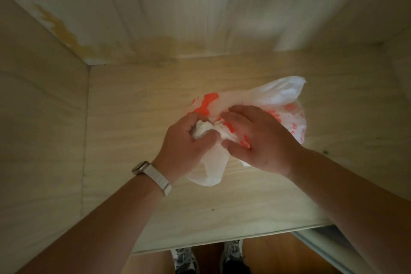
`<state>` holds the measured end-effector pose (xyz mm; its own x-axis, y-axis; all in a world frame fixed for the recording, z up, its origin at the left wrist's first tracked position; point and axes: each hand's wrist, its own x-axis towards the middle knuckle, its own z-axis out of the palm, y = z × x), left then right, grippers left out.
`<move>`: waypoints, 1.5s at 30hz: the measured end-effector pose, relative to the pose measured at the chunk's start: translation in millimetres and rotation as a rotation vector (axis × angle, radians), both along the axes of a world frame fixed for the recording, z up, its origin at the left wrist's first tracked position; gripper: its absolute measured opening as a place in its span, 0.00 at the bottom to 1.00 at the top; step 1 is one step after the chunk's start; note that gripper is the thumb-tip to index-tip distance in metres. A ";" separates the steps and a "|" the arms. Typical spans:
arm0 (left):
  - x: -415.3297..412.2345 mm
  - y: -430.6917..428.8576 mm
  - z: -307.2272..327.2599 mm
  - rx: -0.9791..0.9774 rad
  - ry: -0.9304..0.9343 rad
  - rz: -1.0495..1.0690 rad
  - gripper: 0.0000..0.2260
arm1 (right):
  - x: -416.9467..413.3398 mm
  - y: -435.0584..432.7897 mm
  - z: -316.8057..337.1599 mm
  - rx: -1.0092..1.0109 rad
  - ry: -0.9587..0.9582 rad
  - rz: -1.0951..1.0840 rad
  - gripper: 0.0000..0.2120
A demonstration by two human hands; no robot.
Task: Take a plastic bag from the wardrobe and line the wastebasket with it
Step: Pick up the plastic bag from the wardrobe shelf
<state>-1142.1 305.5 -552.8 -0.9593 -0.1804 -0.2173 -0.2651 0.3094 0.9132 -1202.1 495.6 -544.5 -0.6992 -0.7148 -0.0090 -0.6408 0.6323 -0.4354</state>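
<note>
A: Finding open shelf point(222, 207) anywhere?

B: Seeing it bare left of and in front of the plastic bag point(282, 95). Running into the side panel point(44, 118) at left, the back panel point(200, 18) behind.

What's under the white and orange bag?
The bag lies on the pale wooden shelf, held by the left hand and right hand. Anything else beneath it is hidden.
</note>
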 end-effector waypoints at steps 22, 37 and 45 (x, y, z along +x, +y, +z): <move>99.8 -31.0 303.0 -0.137 0.526 -0.053 0.11 | 113.7 -20.1 298.2 -0.249 0.420 -0.142 0.28; 172.3 -22.2 397.1 -0.220 0.620 0.025 0.11 | 170.1 -14.5 368.2 -0.322 0.442 -0.029 0.24; 232.1 9.0 420.1 -0.336 0.585 0.230 0.10 | 192.3 -2.3 383.2 -0.411 0.328 0.156 0.24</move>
<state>-909.9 314.6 -132.7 -0.8310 -0.3594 0.4247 0.1469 0.5944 0.7906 -1009.8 493.3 -161.3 -0.5039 -0.7088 0.4937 -0.8570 0.3392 -0.3878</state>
